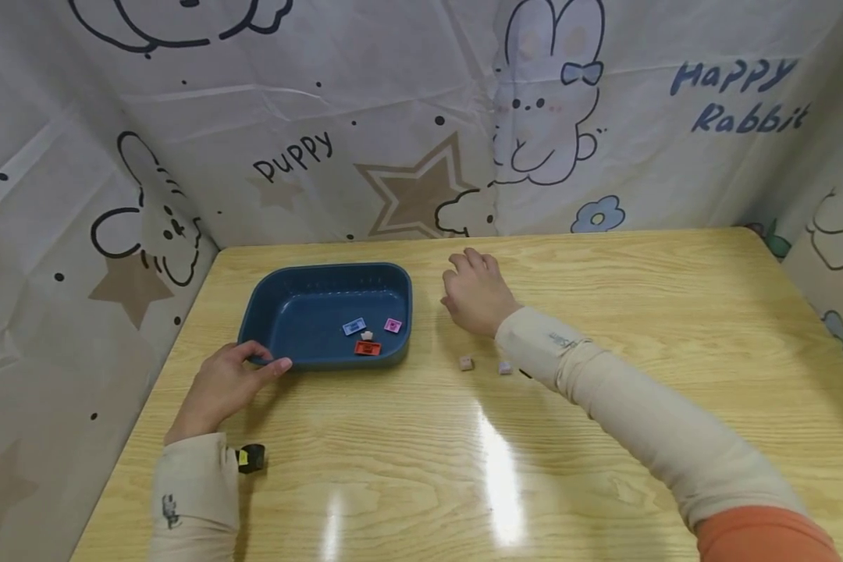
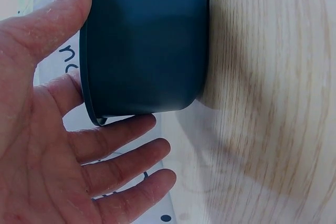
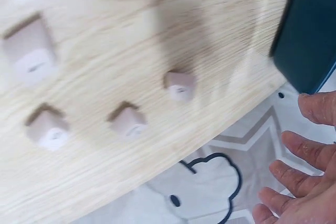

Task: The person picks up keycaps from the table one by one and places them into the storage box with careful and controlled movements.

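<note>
In the head view, your blue tray sits left of centre in the frame, open side up, on the wooden table. Inside it, toward the lower right of its floor, you have four small pieces: a light blue slip, a pink slip, a red-orange slip and a tiny whitish piece between them. The left part of the tray's floor is bare.

Your left hand holds the tray at its lower-left corner, thumb and index finger at the rim; the left wrist view shows your other fingers stretched out beneath.

Your right hand is just right of the tray, above centre in the frame, with fingers spread and slightly bent and nothing visible in its grasp. Below it in the head view lie a pinkish cube and a pale lilac cube, both outside the tray. In the right wrist view, four blurred pale blocks lie on the table across the left and centre, with your fingers at the lower right, apart from them
</note>
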Tool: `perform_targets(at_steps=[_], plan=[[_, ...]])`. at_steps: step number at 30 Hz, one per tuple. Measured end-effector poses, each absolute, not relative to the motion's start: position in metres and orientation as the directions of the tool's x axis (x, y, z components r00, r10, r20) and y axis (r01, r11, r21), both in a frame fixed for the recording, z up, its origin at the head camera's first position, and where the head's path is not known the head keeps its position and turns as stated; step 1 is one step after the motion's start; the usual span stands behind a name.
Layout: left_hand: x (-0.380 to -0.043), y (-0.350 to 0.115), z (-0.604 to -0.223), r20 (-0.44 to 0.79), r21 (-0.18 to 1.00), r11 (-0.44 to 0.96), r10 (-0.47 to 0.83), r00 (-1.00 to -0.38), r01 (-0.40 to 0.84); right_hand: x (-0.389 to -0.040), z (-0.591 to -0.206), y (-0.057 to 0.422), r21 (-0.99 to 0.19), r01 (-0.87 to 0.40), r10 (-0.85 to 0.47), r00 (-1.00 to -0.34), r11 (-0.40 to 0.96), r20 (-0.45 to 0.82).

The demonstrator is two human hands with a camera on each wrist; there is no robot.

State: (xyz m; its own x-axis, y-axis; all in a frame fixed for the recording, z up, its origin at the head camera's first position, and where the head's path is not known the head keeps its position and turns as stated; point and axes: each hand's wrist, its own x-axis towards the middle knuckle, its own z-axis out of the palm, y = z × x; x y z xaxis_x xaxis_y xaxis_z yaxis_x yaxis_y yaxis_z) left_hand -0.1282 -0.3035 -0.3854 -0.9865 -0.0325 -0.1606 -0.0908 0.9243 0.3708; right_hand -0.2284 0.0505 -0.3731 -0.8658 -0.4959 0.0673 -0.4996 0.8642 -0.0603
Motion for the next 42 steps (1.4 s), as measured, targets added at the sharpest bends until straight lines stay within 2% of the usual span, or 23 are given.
perform_targets(at_steps=[8, 24, 42], plan=[[-0.127, -0.305, -0.386, -0.161, 0.361, 0.928, -0.037, -0.986, -0.094, -0.228, -0.381, 0.075, -0.087, -0.435, -0.439, -0.898, 0.896, -0.035], [-0.126, -0.307, -0.387, -0.149, 0.354, 0.931, -0.037, -0.988, -0.088, -0.223, -0.411, 0.103, -0.137, -0.388, -0.405, -0.903, 0.912, -0.142], [-0.128, -0.305, -0.387, -0.151, 0.362, 0.928, -0.034, -0.988, -0.087, -0.222, -0.409, 0.1, -0.098, -0.456, -0.463, -0.884, 0.884, -0.066]])
